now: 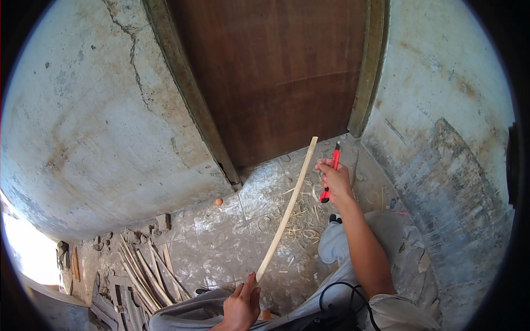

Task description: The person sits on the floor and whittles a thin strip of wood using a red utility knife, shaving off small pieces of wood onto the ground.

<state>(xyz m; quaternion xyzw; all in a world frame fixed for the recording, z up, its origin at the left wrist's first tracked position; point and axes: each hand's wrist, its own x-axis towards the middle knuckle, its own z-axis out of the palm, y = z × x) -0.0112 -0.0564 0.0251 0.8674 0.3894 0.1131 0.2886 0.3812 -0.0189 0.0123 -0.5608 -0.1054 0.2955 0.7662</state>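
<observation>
A long, pale strip of split bamboo or wood (289, 207) slants up and away from my lap toward the door. Its near end sits in my left hand (243, 306), whose fingers are closed around it. My right hand (335, 179) grips a red utility knife (335, 156) with a black tip and black butt end, held upright to the right of the strip's far end. The knife and the strip are apart. Thin curled shavings (302, 229) lie scattered on the floor beneath the strip and around my right foot.
Several more long strips (144, 276) lie in a bundle at the lower left, beside grey scrap pieces (118, 295) and rubble (132, 236). A brown door (270, 77) stands ahead between cracked, stained walls. A small orange round object (219, 202) rests on the floor near the left doorpost. A black cord (348, 285) loops over my lap.
</observation>
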